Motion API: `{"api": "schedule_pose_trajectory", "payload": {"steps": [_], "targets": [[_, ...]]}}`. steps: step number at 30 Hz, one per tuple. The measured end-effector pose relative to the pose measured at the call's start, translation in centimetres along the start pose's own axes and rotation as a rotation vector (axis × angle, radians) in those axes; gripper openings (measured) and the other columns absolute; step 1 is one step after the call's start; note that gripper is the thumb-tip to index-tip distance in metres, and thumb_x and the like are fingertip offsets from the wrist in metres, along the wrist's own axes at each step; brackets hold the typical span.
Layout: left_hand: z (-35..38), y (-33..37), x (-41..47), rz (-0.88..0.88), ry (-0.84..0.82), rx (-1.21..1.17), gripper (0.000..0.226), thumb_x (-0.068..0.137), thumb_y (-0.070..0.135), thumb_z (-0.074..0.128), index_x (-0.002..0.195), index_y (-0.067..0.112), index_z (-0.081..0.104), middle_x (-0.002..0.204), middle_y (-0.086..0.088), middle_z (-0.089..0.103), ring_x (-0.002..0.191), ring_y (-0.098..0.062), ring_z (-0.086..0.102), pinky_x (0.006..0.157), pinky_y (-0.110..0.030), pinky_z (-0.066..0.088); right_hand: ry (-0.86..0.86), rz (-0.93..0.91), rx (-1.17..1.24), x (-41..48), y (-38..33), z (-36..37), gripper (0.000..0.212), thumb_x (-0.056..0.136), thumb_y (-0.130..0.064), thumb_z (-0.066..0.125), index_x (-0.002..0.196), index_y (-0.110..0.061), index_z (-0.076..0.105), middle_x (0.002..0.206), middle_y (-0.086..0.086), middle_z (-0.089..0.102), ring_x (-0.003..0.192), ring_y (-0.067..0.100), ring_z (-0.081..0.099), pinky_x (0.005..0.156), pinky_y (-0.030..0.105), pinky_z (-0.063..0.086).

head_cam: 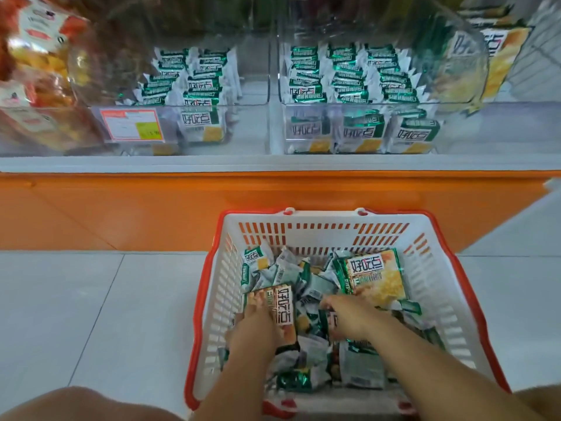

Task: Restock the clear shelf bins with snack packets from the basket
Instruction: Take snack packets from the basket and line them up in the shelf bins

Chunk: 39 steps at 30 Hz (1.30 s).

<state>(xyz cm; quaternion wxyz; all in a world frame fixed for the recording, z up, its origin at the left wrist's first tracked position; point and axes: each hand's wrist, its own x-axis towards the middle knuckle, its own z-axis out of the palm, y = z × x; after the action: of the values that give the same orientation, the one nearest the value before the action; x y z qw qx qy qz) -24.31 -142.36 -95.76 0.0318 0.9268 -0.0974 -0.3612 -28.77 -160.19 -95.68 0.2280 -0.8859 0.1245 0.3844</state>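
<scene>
The left hand [258, 326] lay inside the basket [303, 221] near its left wall, fingers stretched forward along an orange-and-white packet [283, 305]. The fingers were blurred, so I could not tell whether they gripped the packet or only rested on it. The right hand [352, 317] was at the basket's middle, with its fingers bent down into the heap of snack packets [306, 287]. I could not tell whether it pinched one. The two hands were apart, with loose green-and-silver packets between them.

A larger packet [376, 275] leaned toward the basket's far right corner, just beyond the right hand. The heap sat well below the red rim, so the slotted white walls stood bare above it on all sides.

The basket stood on pale floor tiles [91, 314], its far wall close to an orange shelf base [182, 205]. Bare floor ran to the basket's left.

Above and beyond the basket, two clear bins sat side by side on the shelf. The left bin [170, 95] held fewer packets and carried an orange-edged price label [132, 126]. The right bin [358, 86] held three close rows.
</scene>
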Motion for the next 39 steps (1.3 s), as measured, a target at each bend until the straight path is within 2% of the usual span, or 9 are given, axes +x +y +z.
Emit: {"api": "schedule_pose_trajectory", "payload": {"steps": [5, 9, 14, 19, 21, 29, 32, 35, 39], "targets": [[-0.9, 0.0, 0.6, -0.016, 0.058, -0.076, 0.042, 0.094, 0.012, 0.043, 0.136, 0.019, 0.044, 0.129, -0.007, 0.049, 0.112, -0.024, 0.052, 0.093, -0.037, 0.049, 0.056, -0.014, 0.077, -0.4, -0.4, -1.2, 0.047, 0.09, -0.02, 0.063, 0.134, -0.02, 0.047, 0.137, 0.003, 0.05, 0.119, 0.022, 0.052, 0.098, 0.033, 0.044], [-5.6, 1.1, -0.7, 0.126, 0.044, -0.582, 0.044, 0.092, 0.008, 0.048, 0.136, 0.015, 0.045, 0.115, -0.006, 0.059, 0.065, -0.006, 0.054, 0.05, -0.015, 0.043, 0.24, -0.113, 0.239, -1.6, -2.2, -4.7, 0.039, 0.089, -0.022, 0.063, 0.127, -0.018, 0.054, 0.132, 0.001, 0.054, 0.115, 0.017, 0.053, 0.098, 0.03, 0.042], [-13.7, 2.6, -4.4, 0.234, -0.038, -1.183, 0.034, 0.095, 0.01, 0.049, 0.127, 0.019, 0.049, 0.114, -0.013, 0.058, 0.089, -0.021, 0.06, 0.065, -0.031, 0.055, 0.392, -0.31, 0.564, -5.4, -6.4, -10.5, 0.029, 0.092, -0.02, 0.059, 0.122, -0.019, 0.058, 0.115, -0.003, 0.06, 0.092, 0.006, 0.055, 0.078, 0.021, 0.045], [-19.4, 1.5, -8.4, 0.401, 0.009, -1.334, 0.024, 0.096, 0.006, 0.04, 0.111, 0.013, 0.058, 0.095, -0.009, 0.062, 0.084, -0.019, 0.06, 0.065, -0.032, 0.05, 0.457, -0.45, 0.802, -10.1, -9.3, -14.1, 0.023, 0.09, -0.024, 0.062, 0.113, -0.023, 0.059, 0.11, -0.004, 0.065, 0.09, 0.003, 0.061, 0.071, 0.012, 0.046], [-21.0, 0.9, -9.8, 0.488, 0.035, -1.295, 0.022, 0.095, 0.006, 0.044, 0.101, 0.02, 0.059, 0.091, -0.007, 0.062, 0.08, -0.018, 0.06, 0.066, -0.033, 0.051, 0.464, -0.486, 0.841, -11.7, -10.3, -14.8, 0.034, 0.085, -0.032, 0.067, 0.116, -0.027, 0.056, 0.111, -0.003, 0.065, 0.099, 0.012, 0.063, 0.083, 0.026, 0.051], [-22.7, 0.7, -12.2, 0.625, 0.059, -1.519, 0.016, 0.091, 0.012, 0.06, 0.105, 0.011, 0.052, 0.091, -0.01, 0.067, 0.078, -0.019, 0.068, 0.054, -0.029, 0.053, 0.6, -0.589, 0.5, -15.1, -14.8, -15.0, 0.078, 0.071, -0.035, 0.08, 0.138, -0.03, 0.041, 0.125, -0.012, 0.052, 0.104, 0.005, 0.057, 0.088, 0.026, 0.05], [-23.5, 0.4, -12.1, 0.635, 0.014, -1.522, 0.02, 0.093, 0.023, 0.057, 0.108, 0.011, 0.053, 0.093, -0.005, 0.07, 0.08, -0.015, 0.068, 0.058, -0.028, 0.054, 0.656, -0.615, 0.602, -14.8, -15.2, -15.9, 0.039, 0.08, -0.025, 0.072, 0.116, -0.031, 0.058, 0.109, -0.006, 0.063, 0.089, 0.007, 0.061, 0.081, 0.03, 0.053], [-24.5, -0.7, -11.2, 0.639, 0.14, -1.396, 0.021, 0.094, 0.032, 0.055, 0.113, 0.024, 0.058, 0.122, 0.001, 0.058, 0.107, -0.013, 0.058, 0.076, -0.03, 0.053, 0.456, -0.546, 1.09, -14.9, -15.5, -17.1, 0.008, 0.091, -0.014, 0.057, 0.096, -0.016, 0.063, 0.095, 0.011, 0.061, 0.076, 0.017, 0.062, 0.078, 0.038, 0.054], [-25.3, -1.8, -10.4, 0.758, 0.212, -1.18, 0.029, 0.091, 0.031, 0.058, 0.121, 0.031, 0.058, 0.121, 0.009, 0.062, 0.11, -0.007, 0.058, 0.086, -0.029, 0.048, 0.258, -0.564, 1.226, -14.8, -15.8, -18.2, 0.018, 0.097, -0.018, 0.044, 0.099, -0.007, 0.058, 0.087, 0.012, 0.066, 0.068, 0.022, 0.064, 0.072, 0.033, 0.055]]}}
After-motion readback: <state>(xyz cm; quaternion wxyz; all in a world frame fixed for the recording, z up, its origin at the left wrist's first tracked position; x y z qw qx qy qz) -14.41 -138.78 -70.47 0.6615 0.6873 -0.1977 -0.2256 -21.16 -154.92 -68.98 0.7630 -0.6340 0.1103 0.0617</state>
